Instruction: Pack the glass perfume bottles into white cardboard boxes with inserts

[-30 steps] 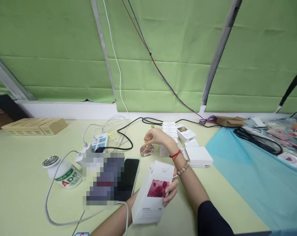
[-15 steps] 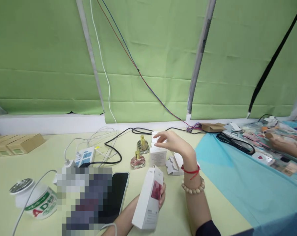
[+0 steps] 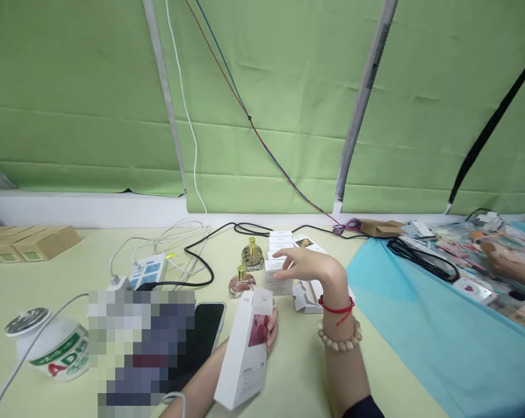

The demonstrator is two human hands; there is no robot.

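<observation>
My left hand (image 3: 272, 331) is wrapped round a tall white perfume box (image 3: 245, 354) with a pink-red picture, held tilted above the table. Its fingers show at the box's right side. My right hand (image 3: 308, 265) hangs above a row of small white boxes (image 3: 279, 278), wrist bent, fingers apart and holding nothing; whether a fingertip touches the nearest box I cannot tell. Left of that row stand two perfume bottles with gold caps, a pink one (image 3: 242, 284) and a darker one (image 3: 252, 256). Beneath my right wrist lies an opened white carton (image 3: 306, 296).
A phone (image 3: 199, 334), a power strip (image 3: 151, 271) with cables and a white bottle (image 3: 55, 348) are on the left. Brown boxes (image 3: 44, 244) sit at the far left. On the right, a blue sheet (image 3: 401, 313) bears clutter, and another person's hand (image 3: 506, 261) is there.
The tall box and my left hand have shifted left and slightly down. My right hand has lowered a little toward the small boxes. The view has turned slightly.
</observation>
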